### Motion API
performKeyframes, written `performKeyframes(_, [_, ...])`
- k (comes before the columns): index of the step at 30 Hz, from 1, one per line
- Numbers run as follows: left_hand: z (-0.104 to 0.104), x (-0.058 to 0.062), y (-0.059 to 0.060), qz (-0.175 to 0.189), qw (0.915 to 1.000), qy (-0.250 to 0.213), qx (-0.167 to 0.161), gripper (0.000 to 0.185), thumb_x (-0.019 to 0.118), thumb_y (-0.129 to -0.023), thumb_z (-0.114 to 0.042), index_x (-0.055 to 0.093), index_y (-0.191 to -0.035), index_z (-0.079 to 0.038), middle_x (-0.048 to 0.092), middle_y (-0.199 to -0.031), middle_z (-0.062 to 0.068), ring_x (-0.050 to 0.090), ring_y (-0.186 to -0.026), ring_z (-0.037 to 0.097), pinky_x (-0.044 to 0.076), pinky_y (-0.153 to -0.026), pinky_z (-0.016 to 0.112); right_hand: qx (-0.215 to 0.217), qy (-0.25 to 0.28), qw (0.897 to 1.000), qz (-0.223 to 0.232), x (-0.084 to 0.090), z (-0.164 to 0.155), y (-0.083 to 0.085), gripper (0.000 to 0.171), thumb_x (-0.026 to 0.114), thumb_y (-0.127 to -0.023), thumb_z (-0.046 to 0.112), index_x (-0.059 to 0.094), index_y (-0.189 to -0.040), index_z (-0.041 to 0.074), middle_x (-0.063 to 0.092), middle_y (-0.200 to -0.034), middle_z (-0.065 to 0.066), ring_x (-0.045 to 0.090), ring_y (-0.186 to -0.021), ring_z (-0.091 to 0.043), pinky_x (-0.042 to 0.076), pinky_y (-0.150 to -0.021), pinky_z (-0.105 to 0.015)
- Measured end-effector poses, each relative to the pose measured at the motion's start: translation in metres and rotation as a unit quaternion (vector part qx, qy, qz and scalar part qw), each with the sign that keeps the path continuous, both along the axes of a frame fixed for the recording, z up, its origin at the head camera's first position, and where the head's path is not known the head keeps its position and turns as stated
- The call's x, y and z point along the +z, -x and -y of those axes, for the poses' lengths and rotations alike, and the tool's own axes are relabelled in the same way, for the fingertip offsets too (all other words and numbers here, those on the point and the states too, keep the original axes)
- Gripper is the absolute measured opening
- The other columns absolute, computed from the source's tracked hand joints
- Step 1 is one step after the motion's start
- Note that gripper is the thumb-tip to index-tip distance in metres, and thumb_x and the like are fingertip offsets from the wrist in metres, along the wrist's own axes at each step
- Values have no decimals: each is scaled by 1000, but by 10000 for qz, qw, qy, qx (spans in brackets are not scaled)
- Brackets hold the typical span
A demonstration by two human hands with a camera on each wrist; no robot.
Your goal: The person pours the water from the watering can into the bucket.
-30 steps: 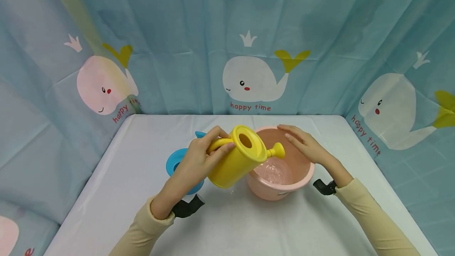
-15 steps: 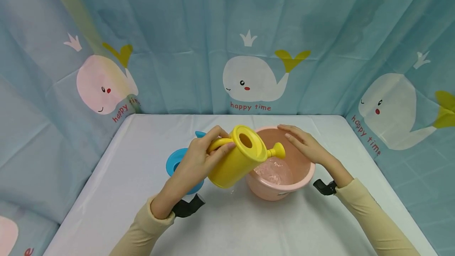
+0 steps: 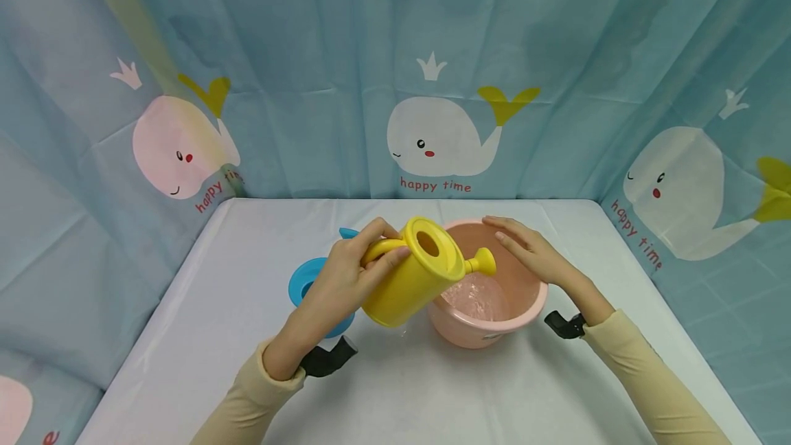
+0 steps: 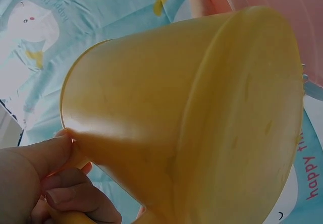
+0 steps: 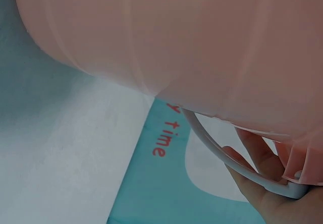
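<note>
1. And here's your left hand [image 3: 349, 268], fingers curled round the handle of the yellow watering can [image 3: 402, 290], thumb pressed near its top edge.
2. The can sits in the middle of your head view, held up and tilted, its sprinkler spout [image 3: 485, 261] aimed at about 3 o'clock and hanging over the pink bucket [image 3: 460, 332].
3. That bucket stands at the can's 3 o'clock, rippled clear water [image 3: 476, 299] in the bottom (whether can and rim touch, I can't tell).
4. Over to your right hand [image 3: 530, 253]: it grasps the bucket's rim at about 2 o'clock, and your right wrist view catches the grey bail handle [image 5: 212, 146] crossing in front of it.
5. At the can's 9 o'clock, a round blue plastic piece [image 3: 299, 277] lies on the white tabletop [image 3: 222, 280], partly hidden by your left hand.
6. Toward 12 o'clock hangs the whale-print curtain [image 3: 309, 136].
</note>
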State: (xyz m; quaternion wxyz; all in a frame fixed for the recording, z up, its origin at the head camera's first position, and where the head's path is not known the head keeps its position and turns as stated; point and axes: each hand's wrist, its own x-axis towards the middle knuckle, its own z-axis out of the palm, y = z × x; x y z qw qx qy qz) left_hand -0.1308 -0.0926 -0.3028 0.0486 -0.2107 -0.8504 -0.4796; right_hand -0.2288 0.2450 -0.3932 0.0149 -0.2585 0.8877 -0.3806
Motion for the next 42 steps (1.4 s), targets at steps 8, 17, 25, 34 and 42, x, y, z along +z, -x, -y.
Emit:
performKeyframes(8, [-1, 0, 0, -78, 10000, 43, 4, 20, 54, -91, -44, 53, -98, -26, 62, -84, -6, 56, -66, 13, 51, -56, 28, 26, 47, 10000, 9, 1, 0, -1, 41, 41, -100, 27, 40, -140, 17, 39, -144, -9, 34, -133, -31, 32, -102, -57])
performKeyframes(17, [-2, 0, 1, -173, 9998, 67, 9, 19, 54, -91, -43, 53, -98, -26, 61, -81, -6, 55, -64, 13, 50, -55, 28, 3, 74, 10000, -15, 0, 0, 0, 40, 41, -100, 27, 41, -139, 18, 40, -143, -7, 34, -133, -29, 32, -103, -56])
performKeyframes(25, [-3, 0, 3, -228, 9997, 70, 6, 19, 53, -91, -42, 53, -98, -25, 60, -80, -6, 55, -63, 13, 50, -55, 28, 8, 34, 10000, 0, 4, 3, -1, 40, 41, -100, 19, 40, -139, 12, 39, -143, -12, 33, -133, -34, 31, -102, -58])
performKeyframes(34, [-4, 1, 4, -281, 9996, 79, -4, 18, 53, -92, -42, 53, -98, -25, 60, -78, -6, 54, -61, 13, 49, -54, 28, -26, 68, 10000, -13, -1, -1, 1, 40, 41, -100, 27, 41, -139, 17, 40, -143, -8, 34, -133, -31, 31, -102, -56])
performKeyframes(42, [-5, 1, 5, -347, 9993, 113, 10, 20, 53, -91, -43, 53, -98, -25, 59, -76, -6, 54, -59, 12, 49, -53, 27, 7, -16, 10000, -68, 0, -1, 2, 40, 40, -100, 25, 41, -139, 16, 40, -143, -9, 34, -133, -32, 31, -102, -57])
